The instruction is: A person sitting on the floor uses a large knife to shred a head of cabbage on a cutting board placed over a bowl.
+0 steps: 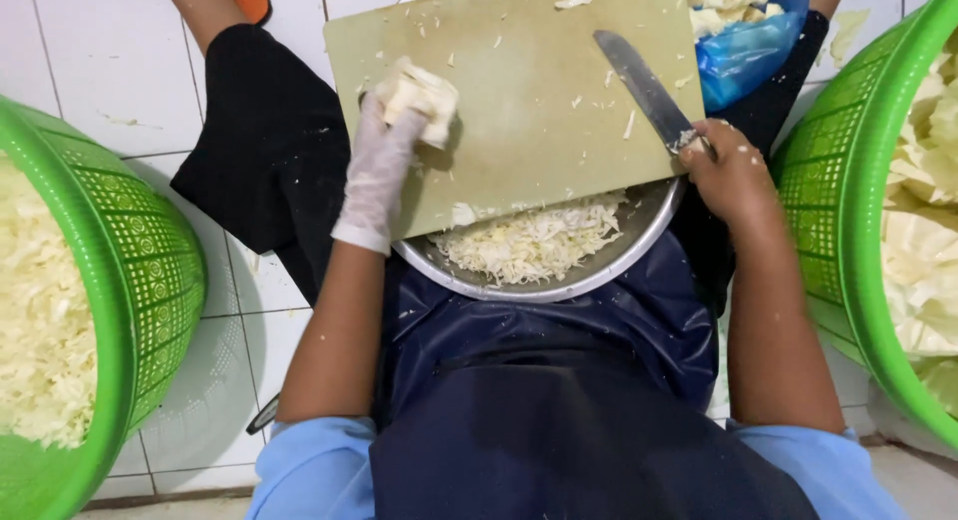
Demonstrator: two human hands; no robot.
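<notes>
My left hand (381, 166), in a thin white glove, holds a pale cabbage chunk (424, 99) down on the left side of a tan cutting board (539, 101). My right hand (731, 171), bare, grips the handle of a large knife (644, 86) whose blade lies flat across the board's right part, pointing away from me. The board rests over a metal bowl (599, 270) in my lap. Shredded cabbage (534, 241) fills the bowl under the board's near edge.
A green plastic basket (140, 270) with shredded cabbage stands on the white tiled floor at my left. Another green basket (828, 211) with large cabbage leaves stands at my right. A blue plastic bag (748, 46) with cabbage pieces lies beyond the board.
</notes>
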